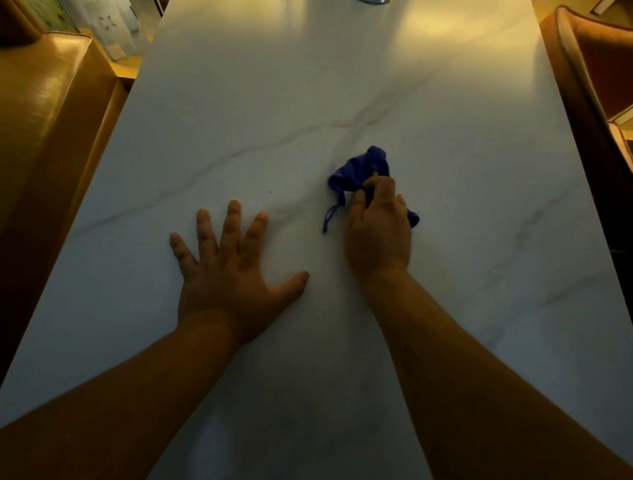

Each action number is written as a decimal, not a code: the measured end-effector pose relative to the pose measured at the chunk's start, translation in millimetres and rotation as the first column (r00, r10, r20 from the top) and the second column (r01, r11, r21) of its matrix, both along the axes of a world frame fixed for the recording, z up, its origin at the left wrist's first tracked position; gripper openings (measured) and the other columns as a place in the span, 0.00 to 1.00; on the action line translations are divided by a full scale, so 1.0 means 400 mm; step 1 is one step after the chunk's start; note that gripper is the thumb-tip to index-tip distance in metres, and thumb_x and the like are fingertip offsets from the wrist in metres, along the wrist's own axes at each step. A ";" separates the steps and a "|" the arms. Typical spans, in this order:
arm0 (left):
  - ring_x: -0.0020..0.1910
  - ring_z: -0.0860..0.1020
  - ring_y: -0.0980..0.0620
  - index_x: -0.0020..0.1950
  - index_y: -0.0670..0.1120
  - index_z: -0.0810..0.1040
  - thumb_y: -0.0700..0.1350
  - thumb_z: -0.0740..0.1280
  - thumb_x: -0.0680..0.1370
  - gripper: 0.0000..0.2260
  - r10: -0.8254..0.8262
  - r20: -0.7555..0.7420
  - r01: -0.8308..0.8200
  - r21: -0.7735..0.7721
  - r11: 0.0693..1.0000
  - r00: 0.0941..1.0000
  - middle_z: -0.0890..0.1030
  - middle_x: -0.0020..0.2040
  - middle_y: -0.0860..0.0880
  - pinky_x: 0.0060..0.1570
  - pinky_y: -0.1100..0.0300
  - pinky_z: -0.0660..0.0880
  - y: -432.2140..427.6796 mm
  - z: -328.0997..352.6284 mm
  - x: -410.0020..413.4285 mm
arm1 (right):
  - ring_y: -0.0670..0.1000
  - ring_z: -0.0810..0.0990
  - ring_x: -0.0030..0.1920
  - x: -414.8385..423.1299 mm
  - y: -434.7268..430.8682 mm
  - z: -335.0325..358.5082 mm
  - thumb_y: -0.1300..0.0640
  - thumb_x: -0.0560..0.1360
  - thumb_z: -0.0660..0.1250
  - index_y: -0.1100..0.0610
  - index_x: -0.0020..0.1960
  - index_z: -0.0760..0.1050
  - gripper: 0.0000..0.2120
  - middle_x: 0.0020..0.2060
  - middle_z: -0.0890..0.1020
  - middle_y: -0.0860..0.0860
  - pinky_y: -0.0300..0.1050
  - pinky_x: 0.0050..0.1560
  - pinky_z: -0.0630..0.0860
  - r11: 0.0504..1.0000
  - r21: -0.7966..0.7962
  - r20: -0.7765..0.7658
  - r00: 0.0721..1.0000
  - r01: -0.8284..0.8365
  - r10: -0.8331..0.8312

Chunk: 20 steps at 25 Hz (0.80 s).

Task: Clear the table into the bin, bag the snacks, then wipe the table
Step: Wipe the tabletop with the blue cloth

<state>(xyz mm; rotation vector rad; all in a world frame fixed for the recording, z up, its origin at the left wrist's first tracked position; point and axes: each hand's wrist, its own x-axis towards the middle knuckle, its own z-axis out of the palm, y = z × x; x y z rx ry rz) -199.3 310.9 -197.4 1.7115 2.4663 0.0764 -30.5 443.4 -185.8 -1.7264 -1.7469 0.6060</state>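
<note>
A crumpled blue cloth [360, 169] lies on the white marble table [260, 113], right of the middle. My right hand [378, 229] is closed over the cloth's near part and presses it to the tabletop; a thin blue strand hangs out on its left. My left hand [227, 270] rests flat on the table with its fingers spread, holding nothing, a short way left of the cloth. No snacks, bag or bin can be seen.
A tan leather chair [44, 113] stands along the table's left edge, and an orange-brown chair [589, 68] along the right edge. A glass object [373, 1] peeks in at the far end. Pale packaging [113, 27] sits beyond the left chair.
</note>
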 end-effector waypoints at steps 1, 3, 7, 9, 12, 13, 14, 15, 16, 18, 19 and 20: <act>0.82 0.38 0.38 0.83 0.59 0.45 0.84 0.44 0.69 0.49 0.001 -0.002 -0.001 -0.005 1.000 1.000 0.42 0.85 0.49 0.75 0.28 0.39 0.000 0.001 0.000 | 0.63 0.76 0.63 -0.013 -0.006 -0.002 0.52 0.82 0.60 0.55 0.69 0.71 0.16 0.61 0.79 0.59 0.58 0.62 0.74 0.998 -0.009 0.033 0.998 -0.054 0.055; 0.82 0.38 0.38 0.83 0.59 0.44 0.84 0.43 0.68 0.49 0.002 -0.008 -0.002 -0.019 1.000 1.000 0.41 0.85 0.49 0.75 0.28 0.39 0.001 0.003 0.001 | 0.58 0.67 0.75 -0.033 -0.017 -0.006 0.52 0.83 0.59 0.53 0.77 0.67 0.22 0.73 0.73 0.56 0.56 0.77 0.60 0.983 -0.038 0.131 0.974 -0.182 0.185; 0.82 0.38 0.38 0.83 0.59 0.44 0.84 0.42 0.68 0.49 0.003 -0.010 -0.003 -0.024 1.000 1.000 0.41 0.85 0.49 0.75 0.28 0.39 0.002 0.006 0.003 | 0.54 0.60 0.79 -0.027 -0.043 -0.009 0.52 0.83 0.58 0.52 0.78 0.67 0.23 0.78 0.67 0.53 0.53 0.80 0.52 0.942 -0.068 0.199 0.920 -0.330 0.337; 0.82 0.39 0.38 0.83 0.59 0.44 0.84 0.43 0.69 0.49 0.007 -0.001 -0.007 -0.024 1.000 1.000 0.42 0.85 0.49 0.76 0.28 0.39 0.003 0.008 0.003 | 0.54 0.60 0.79 -0.001 -0.056 -0.010 0.52 0.84 0.58 0.53 0.77 0.68 0.22 0.78 0.67 0.53 0.53 0.80 0.53 0.924 -0.062 0.218 0.898 -0.378 0.382; 0.82 0.39 0.38 0.83 0.60 0.44 0.84 0.43 0.69 0.48 -0.002 -0.005 0.002 -0.026 1.000 1.000 0.42 0.85 0.50 0.75 0.28 0.39 0.000 0.006 0.000 | 0.54 0.63 0.78 0.077 -0.059 -0.010 0.53 0.83 0.60 0.55 0.75 0.70 0.21 0.77 0.68 0.53 0.53 0.79 0.54 0.925 -0.045 0.239 0.895 -0.378 0.377; 0.82 0.39 0.38 0.83 0.60 0.44 0.84 0.43 0.69 0.48 -0.008 -0.002 0.007 -0.031 0.999 1.000 0.41 0.85 0.50 0.75 0.28 0.39 0.000 0.006 -0.002 | 0.54 0.64 0.78 0.109 -0.052 -0.009 0.55 0.83 0.61 0.56 0.75 0.71 0.21 0.76 0.69 0.54 0.53 0.79 0.55 0.936 -0.041 0.249 0.903 -0.351 0.350; 0.82 0.39 0.38 0.83 0.60 0.43 0.84 0.43 0.69 0.48 -0.012 0.004 0.012 -0.032 0.999 1.000 0.41 0.85 0.51 0.75 0.28 0.39 0.000 0.006 -0.004 | 0.55 0.64 0.78 0.141 -0.040 -0.007 0.56 0.82 0.62 0.57 0.75 0.71 0.21 0.76 0.69 0.55 0.53 0.79 0.54 0.949 -0.042 0.259 0.914 -0.313 0.313; 0.82 0.39 0.38 0.83 0.60 0.43 0.84 0.43 0.69 0.48 -0.014 0.012 0.014 -0.027 1.000 1.000 0.41 0.85 0.51 0.75 0.28 0.38 0.000 0.006 -0.005 | 0.55 0.64 0.78 0.168 -0.023 -0.005 0.56 0.82 0.62 0.57 0.75 0.70 0.21 0.76 0.69 0.56 0.54 0.79 0.54 0.963 -0.046 0.263 0.927 -0.266 0.269; 0.82 0.39 0.38 0.83 0.60 0.44 0.84 0.44 0.69 0.48 -0.015 0.016 0.015 -0.020 1.000 1.000 0.41 0.85 0.51 0.75 0.28 0.38 0.000 0.006 -0.005 | 0.56 0.63 0.78 0.188 -0.003 -0.002 0.57 0.83 0.61 0.57 0.76 0.69 0.22 0.76 0.69 0.56 0.54 0.79 0.53 0.976 -0.051 0.263 0.940 -0.212 0.218; 0.82 0.39 0.38 0.83 0.60 0.44 0.83 0.44 0.69 0.48 -0.013 0.015 0.013 -0.015 1.000 1.000 0.42 0.85 0.50 0.75 0.28 0.38 0.000 0.006 -0.004 | 0.57 0.61 0.79 0.192 0.033 0.000 0.57 0.84 0.58 0.57 0.77 0.67 0.22 0.77 0.68 0.57 0.55 0.80 0.51 0.994 -0.049 0.256 0.961 -0.093 0.102; 0.82 0.39 0.37 0.83 0.60 0.45 0.83 0.44 0.69 0.48 -0.013 0.011 0.013 -0.010 1.000 1.000 0.42 0.85 0.50 0.75 0.28 0.38 0.001 0.005 -0.003 | 0.57 0.60 0.79 0.180 0.043 -0.001 0.56 0.84 0.56 0.58 0.77 0.67 0.22 0.77 0.68 0.57 0.55 0.80 0.50 0.998 -0.044 0.254 0.966 -0.038 0.048; 0.82 0.39 0.37 0.83 0.59 0.45 0.83 0.44 0.69 0.48 -0.014 0.008 0.014 -0.005 1.000 1.000 0.42 0.85 0.50 0.75 0.28 0.38 0.001 0.004 -0.004 | 0.58 0.60 0.79 0.160 0.048 -0.003 0.55 0.84 0.56 0.58 0.77 0.66 0.22 0.77 0.67 0.57 0.55 0.80 0.50 0.999 -0.047 0.257 0.966 0.001 0.011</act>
